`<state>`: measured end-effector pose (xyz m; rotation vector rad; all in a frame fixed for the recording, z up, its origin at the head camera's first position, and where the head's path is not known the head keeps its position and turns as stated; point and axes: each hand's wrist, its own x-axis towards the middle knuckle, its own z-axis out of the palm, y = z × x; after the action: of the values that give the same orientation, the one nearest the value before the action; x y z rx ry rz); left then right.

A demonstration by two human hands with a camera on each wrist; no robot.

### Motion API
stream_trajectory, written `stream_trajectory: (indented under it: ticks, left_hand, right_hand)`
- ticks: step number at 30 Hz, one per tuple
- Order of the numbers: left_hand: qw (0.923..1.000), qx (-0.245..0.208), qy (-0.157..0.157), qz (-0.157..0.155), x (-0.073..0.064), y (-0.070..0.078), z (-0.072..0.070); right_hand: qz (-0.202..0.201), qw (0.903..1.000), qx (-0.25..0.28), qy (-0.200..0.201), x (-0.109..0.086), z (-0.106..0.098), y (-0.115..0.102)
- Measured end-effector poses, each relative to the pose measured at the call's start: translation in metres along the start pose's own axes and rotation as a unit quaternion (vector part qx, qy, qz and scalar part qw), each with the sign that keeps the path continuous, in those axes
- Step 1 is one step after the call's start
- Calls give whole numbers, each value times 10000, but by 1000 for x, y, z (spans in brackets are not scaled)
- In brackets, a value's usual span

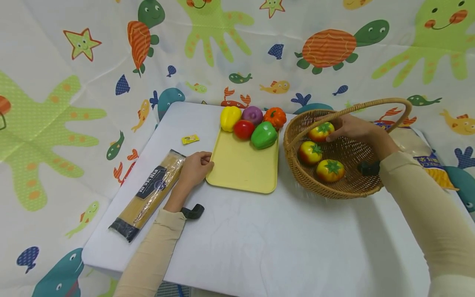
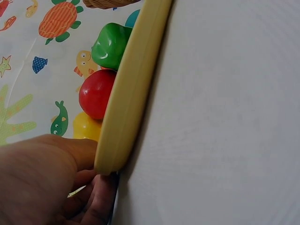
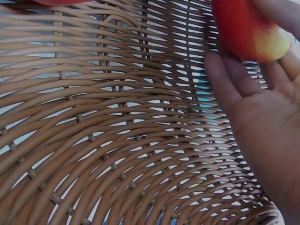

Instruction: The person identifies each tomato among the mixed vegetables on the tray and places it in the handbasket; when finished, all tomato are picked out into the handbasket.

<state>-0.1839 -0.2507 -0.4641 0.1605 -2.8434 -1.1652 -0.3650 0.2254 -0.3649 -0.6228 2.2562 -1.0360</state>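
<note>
My left hand (image 1: 196,168) pinches the left edge of a yellow tray (image 1: 241,169); the left wrist view shows the thumb side at the tray's rim (image 2: 129,108) and curled fingers below. At the tray's far end sit a yellow pepper (image 1: 230,118), a purple onion (image 1: 252,115), an orange pumpkin (image 1: 275,118), a red tomato (image 1: 243,130) and a green pepper (image 1: 264,135). Inside the wicker basket (image 1: 315,187), my right hand (image 1: 346,127) grips a red-and-yellow tomato (image 1: 321,132). Two similar tomatoes, one behind (image 1: 310,153) and one nearer (image 1: 330,170), lie in the basket.
A long pack of spaghetti (image 1: 148,194) lies left of the left hand, with a small yellow packet (image 1: 190,139) beyond it. Behind the basket's right side lies a plastic bag (image 1: 426,152). The basket's handle (image 1: 356,108) arches over the right hand. A patterned cloth hangs behind the white table (image 1: 267,239).
</note>
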Motion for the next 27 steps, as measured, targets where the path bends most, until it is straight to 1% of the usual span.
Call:
stream_trajectory:
  ticks: [3, 7, 11, 15, 21, 23, 27]
  left_hand:
    - [10000, 19, 27, 10, -1, 1, 0]
    - [10000, 60, 59, -7, -1, 3, 0]
    - [10000, 59, 40, -38, -1, 3, -1]
    - [9999, 83, 48, -52, -1, 2, 0]
    - [9999, 96, 102, 4, -2, 1, 0]
    - [9999, 99, 121, 5, -2, 1, 0]
    - [9999, 116, 127, 14, -1, 0, 1]
  right_hand:
    - [45, 10000, 44, -10, -1, 1, -1]
    - [24, 10000, -69, -32, -1, 1, -2]
    - [54, 9987, -498, 6, -2, 0, -1]
    - [95, 9978, -650, 35, -3, 0, -1]
    - [41, 9960, -879, 138, -3, 3, -1]
    - [18, 9961, -873, 120, -4, 4, -2]
    - [-87, 9979, -634, -64, -4, 6, -1]
